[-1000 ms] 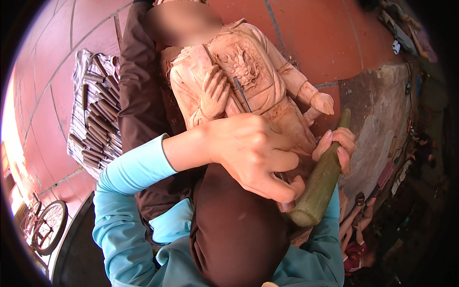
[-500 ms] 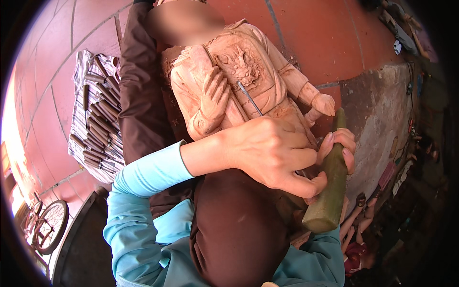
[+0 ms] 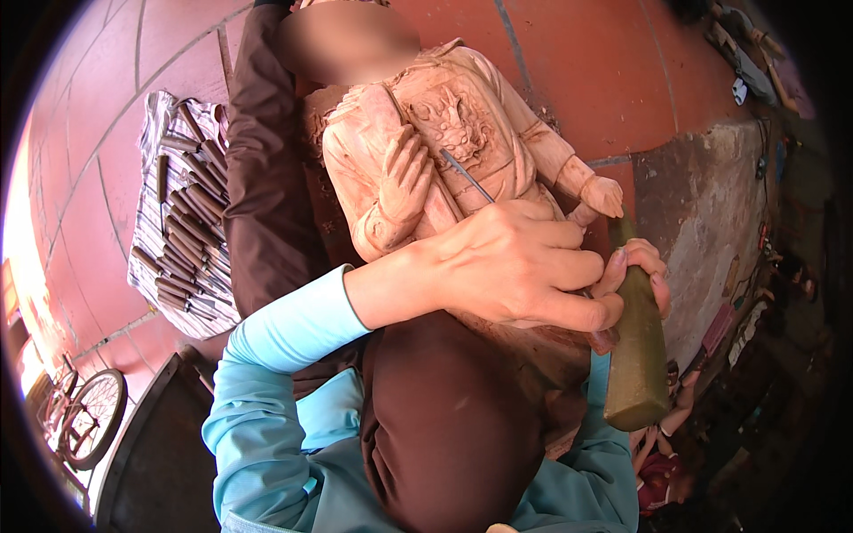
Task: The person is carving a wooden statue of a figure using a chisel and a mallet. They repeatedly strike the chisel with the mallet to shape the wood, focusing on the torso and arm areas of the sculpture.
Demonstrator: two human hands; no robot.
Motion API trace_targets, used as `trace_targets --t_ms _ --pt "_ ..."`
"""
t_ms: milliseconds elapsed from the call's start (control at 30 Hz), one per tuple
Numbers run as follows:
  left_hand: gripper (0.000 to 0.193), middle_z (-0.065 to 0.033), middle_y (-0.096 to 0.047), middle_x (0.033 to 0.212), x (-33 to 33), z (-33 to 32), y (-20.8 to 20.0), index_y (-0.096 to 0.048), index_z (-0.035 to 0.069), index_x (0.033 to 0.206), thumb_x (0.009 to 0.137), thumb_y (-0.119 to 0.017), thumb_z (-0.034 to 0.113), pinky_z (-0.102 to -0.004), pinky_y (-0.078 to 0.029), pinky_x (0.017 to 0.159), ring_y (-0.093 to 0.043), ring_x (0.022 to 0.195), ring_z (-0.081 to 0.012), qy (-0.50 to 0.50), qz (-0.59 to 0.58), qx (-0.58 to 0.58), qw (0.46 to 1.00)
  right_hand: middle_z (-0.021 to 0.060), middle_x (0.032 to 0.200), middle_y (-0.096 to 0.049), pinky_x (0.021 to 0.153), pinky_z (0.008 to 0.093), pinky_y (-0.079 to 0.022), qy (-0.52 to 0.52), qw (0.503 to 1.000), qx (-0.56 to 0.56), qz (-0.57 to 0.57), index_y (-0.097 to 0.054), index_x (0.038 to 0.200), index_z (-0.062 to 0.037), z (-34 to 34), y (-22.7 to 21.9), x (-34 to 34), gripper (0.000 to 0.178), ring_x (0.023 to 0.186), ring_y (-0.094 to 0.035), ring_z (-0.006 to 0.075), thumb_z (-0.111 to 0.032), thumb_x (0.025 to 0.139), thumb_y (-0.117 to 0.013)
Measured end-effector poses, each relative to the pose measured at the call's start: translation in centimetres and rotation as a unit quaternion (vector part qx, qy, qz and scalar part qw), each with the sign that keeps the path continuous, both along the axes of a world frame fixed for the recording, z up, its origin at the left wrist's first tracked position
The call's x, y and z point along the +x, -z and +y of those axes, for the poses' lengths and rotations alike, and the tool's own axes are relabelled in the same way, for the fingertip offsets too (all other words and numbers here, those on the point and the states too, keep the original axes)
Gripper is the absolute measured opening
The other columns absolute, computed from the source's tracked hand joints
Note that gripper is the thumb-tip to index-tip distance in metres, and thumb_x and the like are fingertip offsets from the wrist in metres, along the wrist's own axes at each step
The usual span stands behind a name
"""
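Observation:
A carved wooden statue point(image 3: 364, 191) lies on its back in front of me, with a dragon-like relief point(image 3: 460, 129) on its chest. My left hand point(image 3: 511, 266) is closed around a wood chisel, and the chisel's thin metal blade point(image 3: 467, 176) slants up to the lower edge of that relief. Most of its handle is hidden in the fist; a brown end shows below the fingers. To the right, my right hand point(image 3: 647, 266) grips a greenish wooden mallet point(image 3: 638, 360), shaped like a tapered club. Its thick end points toward me, apart from the chisel's handle.
Several chisels point(image 3: 191, 209) with brown handles lie on a striped cloth point(image 3: 149, 218) at the left. My raised knee point(image 3: 449, 417) stands below the statue. A bicycle wheel point(image 3: 96, 417) is at the lower left. Another person's arm point(image 3: 684, 400) shows at the lower right. Red tiles point(image 3: 586, 71) cover the floor.
The mallet's thick end has swung to the right, away from my left hand. My left hand has shifted slightly right, with the chisel's tip still at the relief.

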State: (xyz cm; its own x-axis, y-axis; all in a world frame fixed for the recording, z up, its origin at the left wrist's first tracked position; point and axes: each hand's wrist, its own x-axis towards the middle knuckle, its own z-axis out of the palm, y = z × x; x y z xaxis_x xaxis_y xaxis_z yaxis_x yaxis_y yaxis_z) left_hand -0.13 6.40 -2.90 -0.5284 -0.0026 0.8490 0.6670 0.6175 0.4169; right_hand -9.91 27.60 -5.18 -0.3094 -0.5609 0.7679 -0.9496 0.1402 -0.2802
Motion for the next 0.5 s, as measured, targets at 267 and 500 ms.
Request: trace_targets --t_ms 267,500 --pt "0.025 0.0077 -0.041 0.068 -1.4 0.6 -0.2 -0.067 0.027 0.097 0.073 -0.071 0.022 -0.0223 -0.034 0.045 -0.046 0.055 -0.0071 -0.045 -0.023 0.021 0.998 0.0069 0.087 -0.059 0.082 0.0368 -0.049 0.098 0.988 -0.008 -0.117 -0.034 0.128 -0.0019 1.2 -0.1 0.1 0.049 0.082 -0.057 0.0166 0.005 0.089 -0.063" --pt "0.023 0.0073 -0.038 0.066 -1.4 0.3 -0.3 -0.068 0.027 0.095 0.072 -0.071 0.025 -0.0222 -0.031 0.045 -0.043 0.054 -0.0069 -0.043 -0.007 0.014 0.999 0.0066 0.089 -0.061 0.084 0.0349 -0.048 0.134 0.983 -0.004 -0.122 -0.040 0.124 -0.0017 0.8 -1.0 0.8 0.043 0.082 -0.057 0.0165 0.002 0.090 -0.066"
